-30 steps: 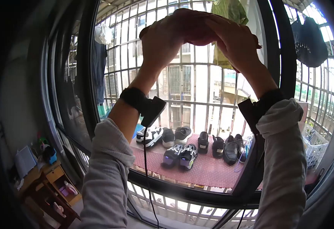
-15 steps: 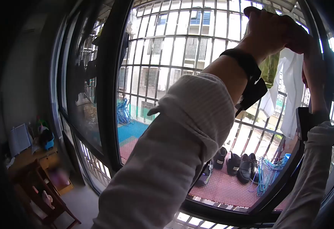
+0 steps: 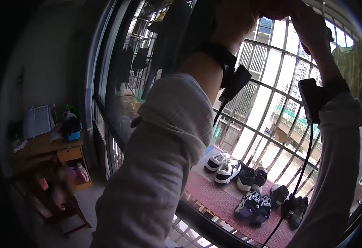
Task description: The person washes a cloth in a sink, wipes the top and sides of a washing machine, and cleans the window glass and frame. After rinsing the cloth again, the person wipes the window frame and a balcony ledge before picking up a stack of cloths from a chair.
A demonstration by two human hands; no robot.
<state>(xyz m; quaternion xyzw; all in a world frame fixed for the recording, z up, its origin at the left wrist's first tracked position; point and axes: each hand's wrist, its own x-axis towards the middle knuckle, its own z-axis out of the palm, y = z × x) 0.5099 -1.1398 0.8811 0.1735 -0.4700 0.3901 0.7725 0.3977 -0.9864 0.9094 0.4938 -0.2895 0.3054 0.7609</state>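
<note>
My left hand (image 3: 236, 18) is raised to the top edge of the view, a black band and a small black box on its wrist. Close by, my right hand (image 3: 309, 27) reaches up from the right, also with a black box strapped at the wrist. Their fingers meet near the upper edge, curled and partly cut off; what lies between them I cannot make out. Behind my left forearm stands the dark upright of the window frame (image 3: 199, 25). Beyond both arms is the metal window grille (image 3: 286, 97).
White-and-black sneakers (image 3: 228, 169) and several dark shoes (image 3: 253, 206) stand on a red mat (image 3: 207, 192) beyond the window. An olive garment (image 3: 352, 68) hangs at the right. At lower left are a wooden desk (image 3: 44, 146) and a wooden chair (image 3: 71, 217).
The view has shifted, bringing the sneakers into sight. Both hands appear farther left and higher in the picture, still close together. The dark window upright now appears farther right.
</note>
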